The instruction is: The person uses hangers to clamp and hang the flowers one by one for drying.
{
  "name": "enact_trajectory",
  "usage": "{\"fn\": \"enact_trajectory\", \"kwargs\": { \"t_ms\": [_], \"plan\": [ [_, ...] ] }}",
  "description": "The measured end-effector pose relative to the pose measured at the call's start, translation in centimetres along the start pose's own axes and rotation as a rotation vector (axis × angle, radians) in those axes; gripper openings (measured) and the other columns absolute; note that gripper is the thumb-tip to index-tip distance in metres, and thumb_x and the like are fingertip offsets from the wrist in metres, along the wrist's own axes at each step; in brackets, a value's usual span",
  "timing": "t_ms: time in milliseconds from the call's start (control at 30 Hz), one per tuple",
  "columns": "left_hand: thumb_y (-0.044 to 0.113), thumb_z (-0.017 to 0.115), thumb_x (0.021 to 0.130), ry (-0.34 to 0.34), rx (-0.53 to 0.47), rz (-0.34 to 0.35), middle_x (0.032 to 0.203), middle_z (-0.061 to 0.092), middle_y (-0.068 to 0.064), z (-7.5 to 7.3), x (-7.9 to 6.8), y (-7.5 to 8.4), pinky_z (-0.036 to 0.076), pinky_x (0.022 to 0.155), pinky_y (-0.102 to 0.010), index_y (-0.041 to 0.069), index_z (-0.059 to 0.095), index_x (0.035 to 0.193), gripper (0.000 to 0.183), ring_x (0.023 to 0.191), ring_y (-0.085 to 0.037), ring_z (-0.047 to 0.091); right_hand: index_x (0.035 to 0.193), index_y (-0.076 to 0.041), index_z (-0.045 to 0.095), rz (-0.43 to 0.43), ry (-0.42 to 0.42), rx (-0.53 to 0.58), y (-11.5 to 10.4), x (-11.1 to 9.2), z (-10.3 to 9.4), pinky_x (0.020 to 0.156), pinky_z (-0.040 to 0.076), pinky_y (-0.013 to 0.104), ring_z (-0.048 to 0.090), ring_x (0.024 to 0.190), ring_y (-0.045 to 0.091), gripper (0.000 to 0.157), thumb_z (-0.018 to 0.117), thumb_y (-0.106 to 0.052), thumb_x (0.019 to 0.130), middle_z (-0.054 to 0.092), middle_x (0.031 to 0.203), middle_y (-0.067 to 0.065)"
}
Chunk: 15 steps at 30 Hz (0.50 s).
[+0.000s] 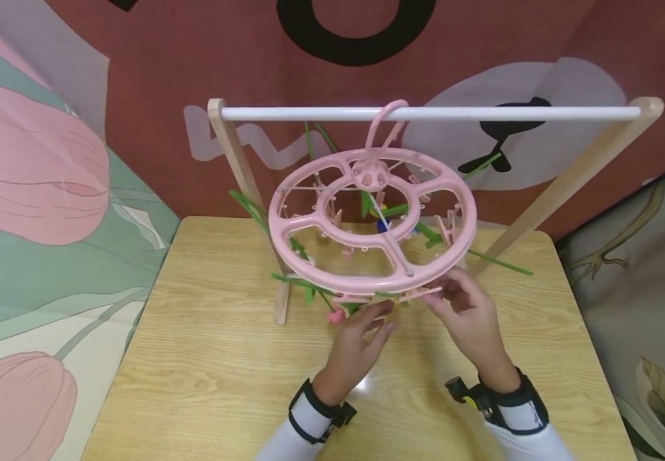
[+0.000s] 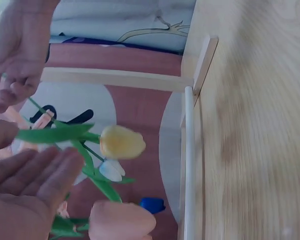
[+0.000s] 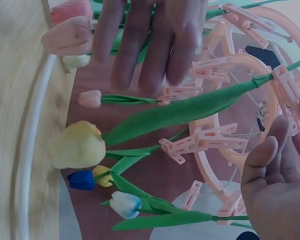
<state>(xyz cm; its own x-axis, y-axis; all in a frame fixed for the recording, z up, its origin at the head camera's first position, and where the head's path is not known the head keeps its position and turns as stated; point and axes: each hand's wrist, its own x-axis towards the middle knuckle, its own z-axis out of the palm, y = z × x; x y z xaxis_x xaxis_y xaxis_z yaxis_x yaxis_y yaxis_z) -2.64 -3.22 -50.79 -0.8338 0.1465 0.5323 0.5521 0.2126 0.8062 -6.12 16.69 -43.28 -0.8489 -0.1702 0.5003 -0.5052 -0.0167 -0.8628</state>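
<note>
A pink round drying hanger (image 1: 332, 282) with clothespins around its ring hangs from a white rod. My right hand (image 1: 473, 323) pinches the end of one pink clothespin (image 3: 287, 97) at the near rim. In that clothespin is the green stem of a yellow tulip (image 3: 80, 145), which points downward. My left hand (image 1: 355, 349) is just left of it, below the rim. Its fingers (image 2: 55, 175) are extended beside the yellow tulip's leaf (image 2: 55, 133); I cannot tell whether they touch it. Nearby hangs a pale pink tulip (image 2: 122, 220).
Wooden legs (image 1: 574, 186) carry the white rod (image 1: 286, 114) over a wood-grain table (image 1: 205, 384). Other clipped tulips hang around the ring, among them a blue tulip (image 3: 81, 180) and a white-blue tulip (image 3: 125, 205). A printed curtain (image 1: 153, 57) stands behind.
</note>
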Motion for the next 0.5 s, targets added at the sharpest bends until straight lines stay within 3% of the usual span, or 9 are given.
{"fn": "enact_trajectory", "kwargs": {
  "t_ms": [167,400,500],
  "plan": [
    [-0.009,0.067,0.094,0.034,0.005,0.132,0.108,0.076,-0.018,-1.5,0.0,-0.2,0.062,0.082,-0.020,-0.004,0.071,0.115,0.022,0.097,-0.026,0.077,0.135,0.017,0.053,-0.017,-0.010,0.015,-0.2,0.4,-0.4,0.084,0.060,0.018,0.066,0.097,0.009,0.042,0.062,0.017,0.094,0.068,0.113,0.000],
    [-0.009,0.064,0.094,0.011,0.028,0.169,0.105,0.077,-0.016,-4.0,-0.8,-0.3,0.062,0.080,-0.020,-0.004,0.073,0.111,0.019,0.091,-0.023,0.077,0.152,0.012,0.037,-0.072,-0.010,0.046,0.1,0.5,-1.7,0.089,0.060,0.020,0.070,0.102,0.013,0.062,0.051,0.026,0.093,0.069,0.118,0.005],
    [-0.009,0.065,0.093,-0.008,0.070,0.161,0.106,0.078,-0.015,-5.7,-1.1,-0.6,0.062,0.084,-0.022,-0.003,0.073,0.111,0.020,0.091,-0.025,0.077,0.155,0.010,0.034,-0.086,0.024,-0.079,0.5,0.3,-3.0,0.089,0.057,0.016,0.068,0.101,0.011,0.070,0.051,0.029,0.090,0.069,0.120,0.007]
  ]
}}
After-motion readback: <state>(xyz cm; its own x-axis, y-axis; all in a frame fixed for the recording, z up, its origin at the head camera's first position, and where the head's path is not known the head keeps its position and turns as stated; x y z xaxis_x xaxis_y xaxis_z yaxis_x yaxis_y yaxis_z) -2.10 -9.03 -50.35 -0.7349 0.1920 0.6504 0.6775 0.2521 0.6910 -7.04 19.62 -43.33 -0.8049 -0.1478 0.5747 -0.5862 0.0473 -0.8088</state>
